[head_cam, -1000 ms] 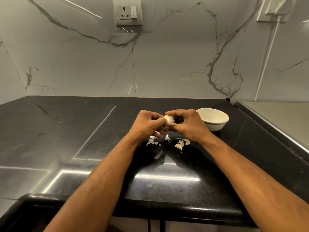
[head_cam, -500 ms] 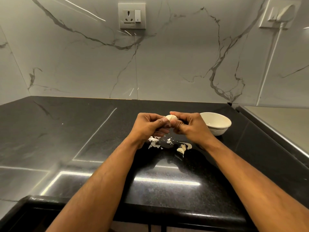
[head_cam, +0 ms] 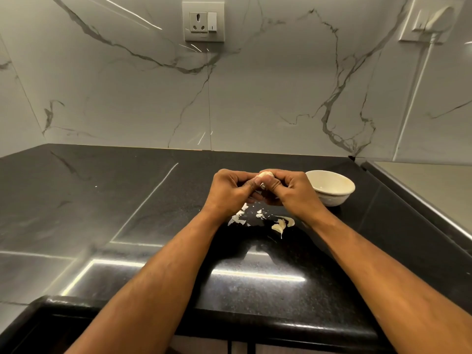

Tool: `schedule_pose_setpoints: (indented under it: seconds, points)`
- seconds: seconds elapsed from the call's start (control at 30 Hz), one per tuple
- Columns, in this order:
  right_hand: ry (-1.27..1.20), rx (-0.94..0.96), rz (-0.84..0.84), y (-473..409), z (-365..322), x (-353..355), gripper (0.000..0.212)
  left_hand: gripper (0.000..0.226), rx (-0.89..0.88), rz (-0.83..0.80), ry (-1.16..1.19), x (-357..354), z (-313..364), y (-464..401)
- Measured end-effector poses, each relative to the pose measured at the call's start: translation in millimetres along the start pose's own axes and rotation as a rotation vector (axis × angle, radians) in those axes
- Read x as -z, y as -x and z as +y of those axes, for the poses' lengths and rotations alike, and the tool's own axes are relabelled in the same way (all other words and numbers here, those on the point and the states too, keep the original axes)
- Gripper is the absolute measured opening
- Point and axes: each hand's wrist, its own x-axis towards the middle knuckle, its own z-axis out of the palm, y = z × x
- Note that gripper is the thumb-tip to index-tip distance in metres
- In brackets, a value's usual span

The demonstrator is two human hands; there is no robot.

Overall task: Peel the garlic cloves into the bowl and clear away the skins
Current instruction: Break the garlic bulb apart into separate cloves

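Garlic held between both hands above the bench

Here, left hand (head_cam: pixel 229 191) and right hand (head_cam: pixel 293 191) brought together over the black bench (head_cam: pixel 127 226), fingers curled, thumbs meeting at the middle. Pinched between the fingertips of both: a pale garlic clove (head_cam: pixel 265 175), only its top and a sliver below the thumbs in view, the rest hidden by the fingers. Just under the hands, on the bench, loose white garlic skins (head_cam: pixel 238 218) scattered in small flakes. Slightly nearer the body and under the right wrist, more cloves (head_cam: pixel 281 224) lying together with a curl of skin. Immediately beyond the right hand, to its outer side, a cream bowl (head_cam: pixel 330 187) standing upright on the bench, contents not clear. Far beyond both hands, a wall socket (head_cam: pixel 203 21) on the marble wall
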Motion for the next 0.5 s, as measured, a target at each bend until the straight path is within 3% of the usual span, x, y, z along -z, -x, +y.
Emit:
schedule_pose_setpoints:
  seconds: [0.37, 0.5]
  points:
    - [-0.041, -0.07, 0.034, 1.1, 0.1, -2.9, 0.017, 0.018, -0.187, 0.116, -0.208, -4.6, -4.1, 0.7]
    - [-0.044, -0.089, 0.037, 1.4, -0.4, -2.6, 0.019, 0.016, -0.181, 0.13, -0.19, -4.6, -4.5, 0.8]
